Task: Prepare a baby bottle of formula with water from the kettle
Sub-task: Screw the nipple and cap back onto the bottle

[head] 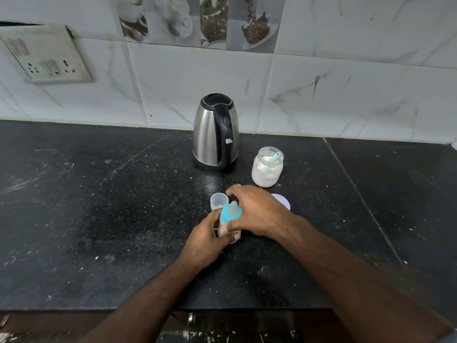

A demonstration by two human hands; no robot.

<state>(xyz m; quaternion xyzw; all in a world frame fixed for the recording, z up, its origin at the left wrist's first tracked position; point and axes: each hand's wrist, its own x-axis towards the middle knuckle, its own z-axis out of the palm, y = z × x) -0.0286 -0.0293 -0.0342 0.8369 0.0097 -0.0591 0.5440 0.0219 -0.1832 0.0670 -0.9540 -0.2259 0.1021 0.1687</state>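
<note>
The baby bottle (228, 224) is found near the middle of the counter (99, 219), towards its front edge, tilted and held between both hands. The left hand (205, 243) is wrapped round the lower body of the bottle. The right hand (257, 211) is curled over the blue collar (226, 215) beside the teat (233, 207); its fingertips are hidden behind the collar, so whether the collar is being tightened or loosened cannot be told. What is inside the bottle is mostly covered by fingers; possibly a pale mix is present.

Progress, as judged: the powder jar (267, 167) is open, with a scoop (275, 156) left in it, and its lid (282, 201) lies flat on the counter just behind the right hand. The clear bottle cap (218, 200) stands just behind the bottle. The teat is on the bottle, so filling is judged likely done; shaking, capping and closing the jar are judged left, unless the collar is coming off.

The kettle (216, 132) stands at the back of the counter by the wall tiles (321, 95), well apart from the hands. Wide bare counter is seen on the left side. Towards the right side, the jar and lid crowd the space. The front edge is near the forearms, so little room is left there.
</note>
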